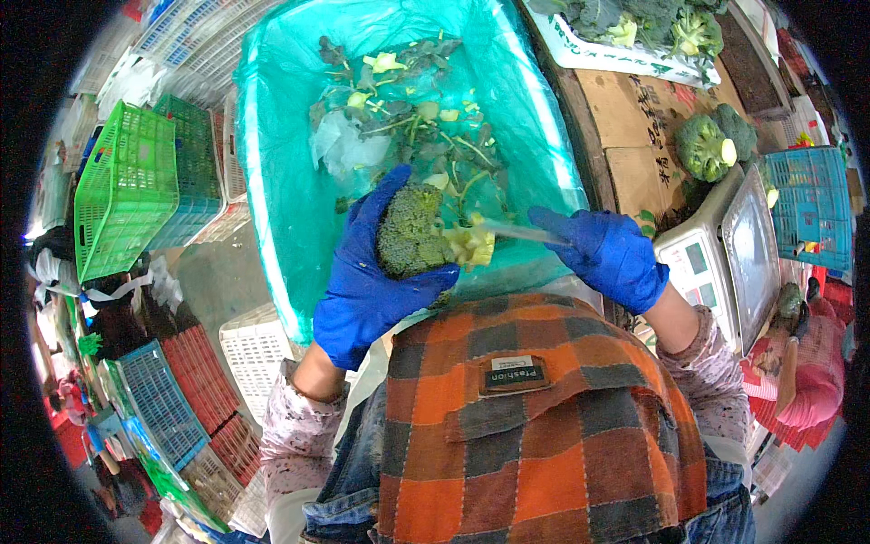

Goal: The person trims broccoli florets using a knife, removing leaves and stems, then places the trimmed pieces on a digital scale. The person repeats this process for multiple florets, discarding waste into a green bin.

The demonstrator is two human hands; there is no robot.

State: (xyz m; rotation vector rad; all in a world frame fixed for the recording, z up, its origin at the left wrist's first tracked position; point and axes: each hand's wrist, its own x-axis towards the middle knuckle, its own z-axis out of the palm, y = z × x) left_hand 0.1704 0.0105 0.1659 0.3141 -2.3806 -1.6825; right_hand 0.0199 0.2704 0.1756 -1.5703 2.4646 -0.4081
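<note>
My left hand (377, 279), in a blue glove, grips a head of broccoli (411, 231) around its crown, its pale cut stem turned to the right. In my right hand (601, 251), also gloved in blue, is a knife (520, 232) whose blurred blade reaches left to the stem. Its handle is hidden by my fingers. Both hands are over the near part of a bin lined with teal plastic (279, 204). Broccoli leaves and stem trimmings (428, 112) lie inside it, with a crumpled piece of clear plastic (346, 146).
To the right are a weighing scale (700, 262), trimmed broccoli (707, 146) on cardboard (632, 115), and a white foam box (584, 51) of broccoli. A blue crate (812, 204) and a person in pink (809, 367) are farther right. Green crates (126, 187) stand left.
</note>
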